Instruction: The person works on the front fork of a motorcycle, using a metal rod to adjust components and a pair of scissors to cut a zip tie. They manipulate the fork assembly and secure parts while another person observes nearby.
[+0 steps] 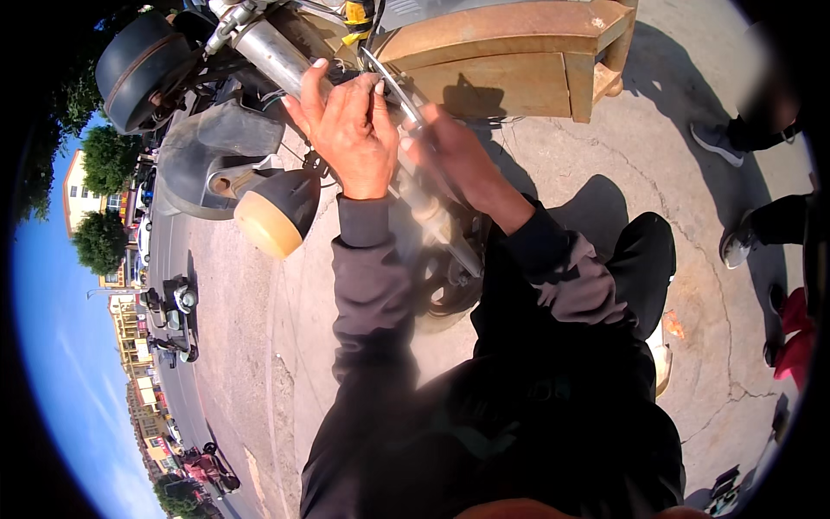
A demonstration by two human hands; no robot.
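Note:
My left hand (pixel 350 138) is over a silver metal cylinder (pixel 268 52) on a partly dismantled vehicle, fingers bent, with thumb and forefinger at wires; what they pinch is hidden. My right hand (pixel 458 169), blurred, is closed on a thin, curved silvery piece (pixel 393 86) that rises beside my left thumb. Yellow tape (pixel 358 22) wraps a dark cable above. A black housing (pixel 134 73), a grey plastic shroud (pixel 186 164) and a black-and-cream rounded part (pixel 268 221) hang at the left. Below my hands is a shaft with dark parts (pixel 437 225), partly smeared.
A rusty beige metal box structure (pixel 493 73) spans the top. Cracked concrete (pixel 709 337) surrounds me. Bystanders' legs and shoes (pixel 718 143) stand along the right. Parked scooters (pixel 173 320), a road, trees and buildings lie to the left.

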